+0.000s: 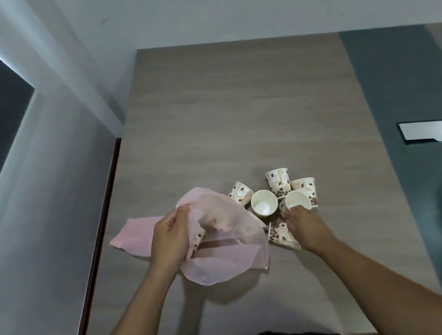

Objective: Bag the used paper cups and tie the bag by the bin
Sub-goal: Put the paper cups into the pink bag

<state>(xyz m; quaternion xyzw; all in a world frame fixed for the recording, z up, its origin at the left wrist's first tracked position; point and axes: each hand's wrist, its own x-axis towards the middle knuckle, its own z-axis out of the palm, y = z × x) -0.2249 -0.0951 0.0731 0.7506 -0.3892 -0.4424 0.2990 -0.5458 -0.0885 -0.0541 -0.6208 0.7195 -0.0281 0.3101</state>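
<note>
Bare counter [232,106] stretches wide beyond both sets of fingers, and its left edge runs close beside the left hand [168,241]. That hand's fingers pinch open the mouth of the pink plastic bag [230,260]. The right hand [303,223] curls its fingers on a tipped paper cup [297,199], with other cups [263,202] clustered just around them.

Work surface: you are facing a wood-grain table [233,112].
A pink bag [230,263] is resting partly on its near left area, and paper cups [278,183] are clustering just beside the bag, at least one lying tipped. A grey strip [396,95] is running along the right, carrying a silver plate [437,135].
</note>
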